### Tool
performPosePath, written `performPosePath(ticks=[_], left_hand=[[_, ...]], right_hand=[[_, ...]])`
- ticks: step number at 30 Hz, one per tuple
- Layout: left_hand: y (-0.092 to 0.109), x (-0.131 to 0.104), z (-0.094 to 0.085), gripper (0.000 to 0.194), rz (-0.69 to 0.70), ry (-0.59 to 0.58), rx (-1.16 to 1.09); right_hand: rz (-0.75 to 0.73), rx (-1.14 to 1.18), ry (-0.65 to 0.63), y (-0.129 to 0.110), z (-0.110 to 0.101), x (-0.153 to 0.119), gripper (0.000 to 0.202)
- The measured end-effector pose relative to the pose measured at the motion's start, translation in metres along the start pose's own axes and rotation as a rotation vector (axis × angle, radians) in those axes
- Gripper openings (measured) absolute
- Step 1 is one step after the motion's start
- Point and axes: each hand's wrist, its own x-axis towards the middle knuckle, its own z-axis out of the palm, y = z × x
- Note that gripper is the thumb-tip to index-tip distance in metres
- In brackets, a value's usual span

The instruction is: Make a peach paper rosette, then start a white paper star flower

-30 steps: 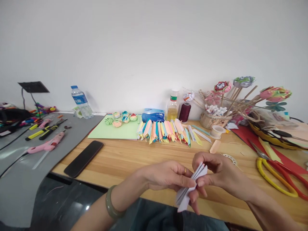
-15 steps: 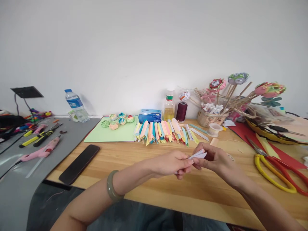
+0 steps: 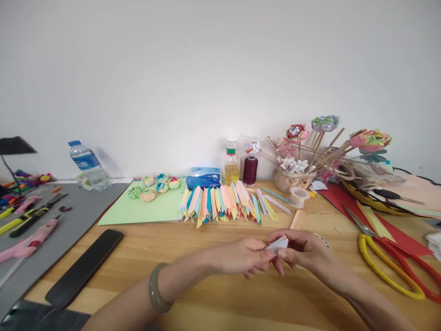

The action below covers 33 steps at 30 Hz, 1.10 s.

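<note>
Both forearms come in from the lower edge of the view, one from each side, and slant inward so that the two hands meet above the wooden worktop (image 3: 165, 248), right of the middle. The left hand (image 3: 241, 256) reaches rightward with its back turned up, a green bangle (image 3: 157, 289) around the wrist. Its grip is closed on a folded white paper piece (image 3: 277, 245), thumb on top and the other fingers curled beneath. The right hand (image 3: 306, 249) angles in from the other side, wrist bent, and pinches the paper's other end between thumb and curved index finger, with lower fingers extended toward the left hand. The paper sits between both sets of fingertips, partly hidden by them.

Beyond the hands stands a row of folded colored paper pieces (image 3: 220, 202), with a peach paper strip (image 3: 297, 220) just behind the right hand. The scissors (image 3: 375, 236) lie to the right, and a black phone (image 3: 84, 267) to the left.
</note>
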Motion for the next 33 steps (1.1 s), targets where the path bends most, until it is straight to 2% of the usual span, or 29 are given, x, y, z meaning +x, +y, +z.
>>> performPosePath(ticks=[4,8,12,16,20,22,24,27,33], left_hand=[[-0.001,0.010,-0.010,0.036,0.014,-0.163,-0.255],[-0.007,0.019,-0.026,0.032,0.063,-0.251,-0.483],[-0.012,0.021,-0.038,0.034,0.082,-0.271,-0.559],[-0.013,0.022,-0.041,0.033,0.094,-0.251,-0.616],[-0.015,0.026,-0.041,0.032,0.074,-0.233,-0.654],[-0.016,0.028,-0.040,0.032,0.059,-0.231,-0.642],[-0.016,0.029,-0.040,0.032,0.037,-0.213,-0.611],[-0.016,0.028,-0.038,0.031,0.012,-0.122,-0.524],[-0.017,0.028,-0.035,0.037,-0.016,0.113,-0.310]], right_hand=[[-0.015,0.163,-0.015,0.000,-0.005,0.012,0.046],[-0.026,0.129,-0.032,-0.009,-0.003,0.028,0.028],[-0.030,0.074,-0.115,-0.019,-0.001,0.041,0.025],[0.015,0.131,-0.105,-0.014,-0.003,0.048,0.025],[0.035,0.212,-0.071,-0.006,-0.008,0.049,0.038],[0.022,0.184,-0.047,-0.005,-0.009,0.048,0.042],[0.017,0.064,-0.046,-0.005,-0.010,0.047,0.037],[0.003,-0.121,-0.065,-0.003,-0.010,0.047,0.029],[-0.041,-0.227,-0.033,0.010,-0.007,0.045,0.024]])
